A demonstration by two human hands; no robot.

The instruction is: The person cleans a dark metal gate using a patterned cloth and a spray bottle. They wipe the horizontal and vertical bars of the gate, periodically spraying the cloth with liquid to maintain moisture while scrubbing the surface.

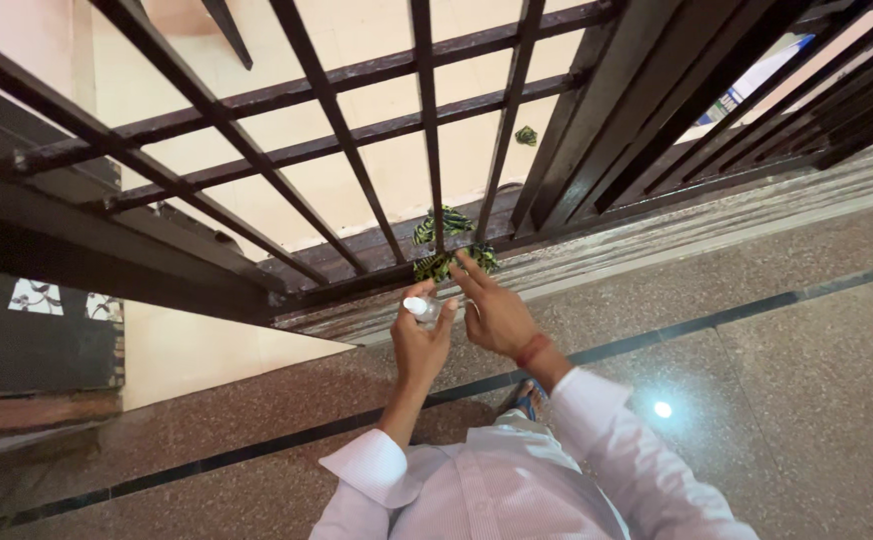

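Note:
I look down at a dark metal gate point(337, 120) with slanted bars. Green and yellow striped ribbon bows point(449, 245) hang on the lower bars. My left hand point(422, 335) is shut on a small clear bottle with a white cap point(419, 307), held just below the bows. My right hand point(497, 310) is open, fingers stretched up and touching the lowest bow. Both arms wear a white shirt with rolled cuffs.
A polished speckled stone floor point(757, 380) with a dark inlay strip lies under me. The gate's ribbed sill point(717, 225) runs along its base. Another small green bow point(526, 135) sits higher on the gate. A dark patterned wall point(27, 310) stands at left.

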